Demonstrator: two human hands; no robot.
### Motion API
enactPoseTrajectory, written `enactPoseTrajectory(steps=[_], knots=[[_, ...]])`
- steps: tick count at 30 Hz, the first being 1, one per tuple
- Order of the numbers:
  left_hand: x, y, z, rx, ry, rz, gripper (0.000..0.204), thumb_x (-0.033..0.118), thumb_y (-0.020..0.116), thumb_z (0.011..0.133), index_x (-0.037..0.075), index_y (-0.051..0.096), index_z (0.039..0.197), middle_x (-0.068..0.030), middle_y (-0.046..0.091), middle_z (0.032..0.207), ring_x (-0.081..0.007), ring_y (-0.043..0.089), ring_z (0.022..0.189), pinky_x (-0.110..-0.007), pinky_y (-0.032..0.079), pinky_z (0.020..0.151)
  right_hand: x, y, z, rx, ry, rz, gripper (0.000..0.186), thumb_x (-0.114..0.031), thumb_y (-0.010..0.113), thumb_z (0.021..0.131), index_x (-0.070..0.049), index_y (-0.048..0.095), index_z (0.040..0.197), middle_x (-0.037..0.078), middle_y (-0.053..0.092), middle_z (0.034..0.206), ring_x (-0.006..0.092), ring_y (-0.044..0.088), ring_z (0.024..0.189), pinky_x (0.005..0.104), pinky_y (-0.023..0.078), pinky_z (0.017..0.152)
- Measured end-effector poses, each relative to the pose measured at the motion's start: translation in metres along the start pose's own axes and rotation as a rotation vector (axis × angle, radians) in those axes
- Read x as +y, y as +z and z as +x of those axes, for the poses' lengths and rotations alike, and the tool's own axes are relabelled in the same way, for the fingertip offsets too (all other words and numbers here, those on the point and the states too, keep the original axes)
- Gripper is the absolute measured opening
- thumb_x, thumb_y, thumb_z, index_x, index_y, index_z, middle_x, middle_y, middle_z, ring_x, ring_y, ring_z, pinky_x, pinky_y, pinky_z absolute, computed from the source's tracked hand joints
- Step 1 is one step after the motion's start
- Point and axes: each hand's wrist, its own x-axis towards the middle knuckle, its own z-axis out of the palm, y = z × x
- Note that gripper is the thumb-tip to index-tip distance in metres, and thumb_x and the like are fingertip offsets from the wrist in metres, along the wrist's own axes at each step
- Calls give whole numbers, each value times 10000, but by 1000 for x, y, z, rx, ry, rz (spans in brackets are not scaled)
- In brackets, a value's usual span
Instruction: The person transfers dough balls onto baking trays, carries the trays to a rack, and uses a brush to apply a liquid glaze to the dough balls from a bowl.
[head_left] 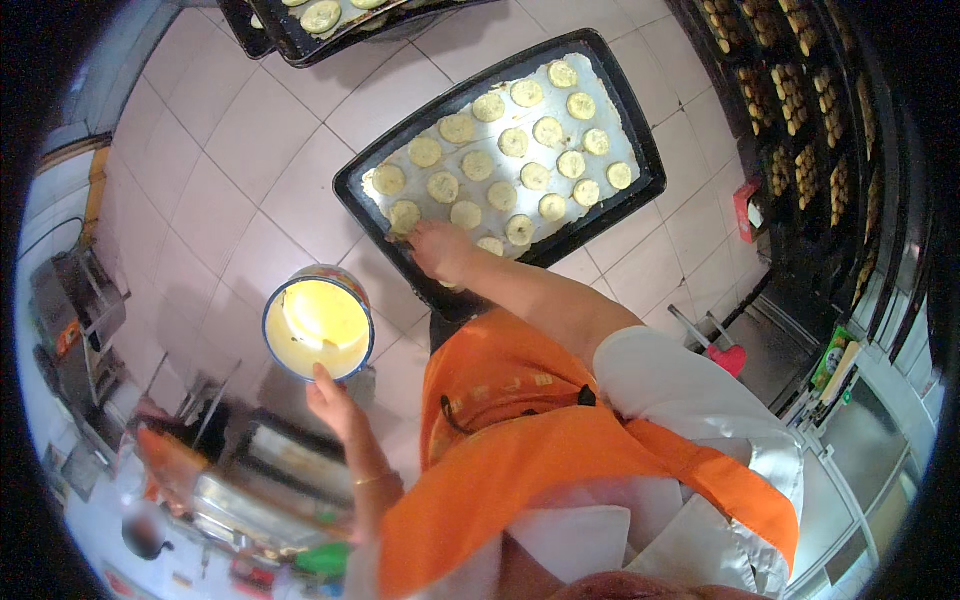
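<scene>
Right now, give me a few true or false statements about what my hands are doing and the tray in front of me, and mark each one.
1. The left hand holds a bowl of yellow liquid. True.
2. The right hand rests at the near edge of the dark baking tray. True.
3. The tray holds square brown loaves. False: it holds round pale dough pieces in rows.
4. The tray sits on a wooden table. False: it lies on the pale tiled floor.
5. The bowl stands on the tray. False: it is held apart, to the tray's left.
</scene>
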Motion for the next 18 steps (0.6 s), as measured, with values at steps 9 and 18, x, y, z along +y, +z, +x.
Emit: enactPoseTrajectory(steps=[9,18], knots=[[-15,-1,-4,-103,-61,-26,386,298,571,922,-61,585,1062,-94,631,961,-149,560,797,-283,420,676,227,-165,-112,728,552,-362,459,-414,562,880,11,616,716,232,633,701,374,634,627,453,528,572],[-16,-1,-10,-175,-10,-43,341,284,568,926,-47,598,1006,-25,621,852,-71,465,646,-251,328,562,27,13,-77,170,129,39,137,-125,580,781,-4,616,834,224,608,889,391,604,851,477,490,764]])
